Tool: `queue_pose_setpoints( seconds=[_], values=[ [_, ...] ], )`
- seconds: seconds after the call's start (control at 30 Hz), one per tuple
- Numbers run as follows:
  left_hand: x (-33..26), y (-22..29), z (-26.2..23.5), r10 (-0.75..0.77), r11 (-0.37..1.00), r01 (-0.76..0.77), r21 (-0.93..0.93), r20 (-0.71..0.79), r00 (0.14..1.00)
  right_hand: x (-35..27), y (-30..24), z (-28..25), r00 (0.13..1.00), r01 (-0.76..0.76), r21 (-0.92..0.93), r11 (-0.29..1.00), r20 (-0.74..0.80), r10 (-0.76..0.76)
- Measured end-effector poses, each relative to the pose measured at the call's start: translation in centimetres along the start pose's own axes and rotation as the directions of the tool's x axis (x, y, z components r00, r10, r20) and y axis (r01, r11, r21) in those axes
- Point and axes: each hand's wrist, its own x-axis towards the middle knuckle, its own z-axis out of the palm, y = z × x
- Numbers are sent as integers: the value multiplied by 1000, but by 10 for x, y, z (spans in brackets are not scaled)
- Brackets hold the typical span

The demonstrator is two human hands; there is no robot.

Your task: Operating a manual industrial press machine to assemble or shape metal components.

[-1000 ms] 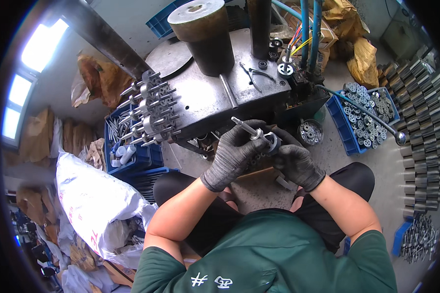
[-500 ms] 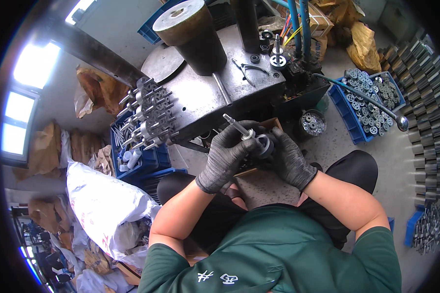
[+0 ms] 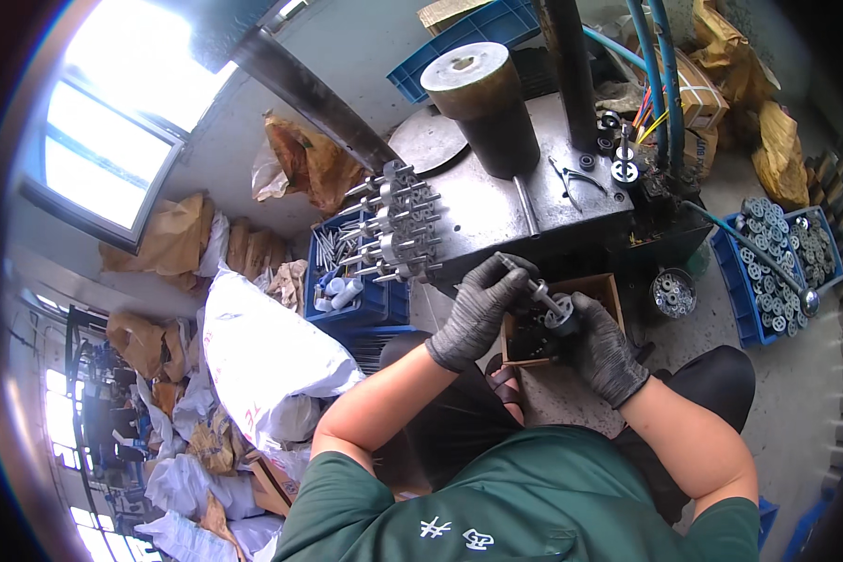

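Two white characters (image 3: 455, 534) stand side by side on the dark green short-sleeved fabric shirt (image 3: 525, 487), below its upper edge, the right one a little lower than the left. Large red Latin capitals (image 3: 273, 419) are printed on the lower part of the bulging white plastic sack (image 3: 272, 342) at left; folds break up the print, so only a piece of it can be read. Dark Latin capitals (image 3: 702, 150) run vertically on the brown packaging (image 3: 693, 167) behind the blue hoses (image 3: 661, 89) at upper right, small and partly hidden.
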Motion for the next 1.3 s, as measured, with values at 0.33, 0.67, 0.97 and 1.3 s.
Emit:
queue_pose_setpoints(
  seconds=[0.33,0.67,0.97,1.3],
  values=[
    [79,127,-162,230,931,-336,-143,-486,843,6,-3,-4,987,-25,-262,965,-160,-17],
    [163,62,-313,-175,792,-203,-576,-533,828,15,0,-15,977,-11,-427,904,-198,-82],
    [150,51,-342,-161,889,20,-458,-271,949,17,6,-29,980,-5,-529,849,-171,-101],
    [-21,0,-240,663,743,-473,474,-421,619,-4,-3,-29,993,2,-642,767,-89,-77]
  ],
)
